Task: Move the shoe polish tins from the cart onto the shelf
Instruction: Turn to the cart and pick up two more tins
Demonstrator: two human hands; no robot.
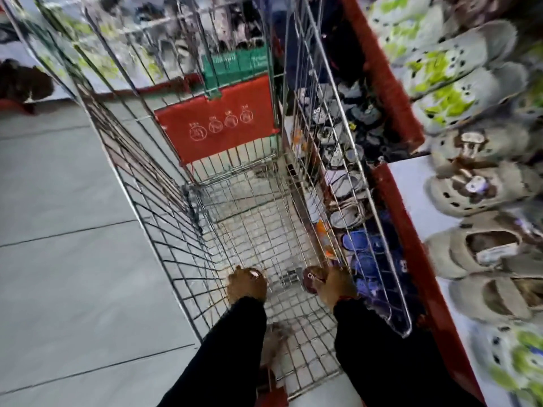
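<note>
Cart (164, 183) walls close; both hands low (tins gripped).

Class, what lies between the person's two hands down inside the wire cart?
In the head view, only bare wire cart floor separates the left hand from the right hand.

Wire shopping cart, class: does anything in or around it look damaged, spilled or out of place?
Nothing stands out. The wire shopping cart looks intact, each hand, left and right, grips a round tin down in the basket, and the grey clogs sit on the red-edged shelf. Motion blur hides fine detail.
</note>
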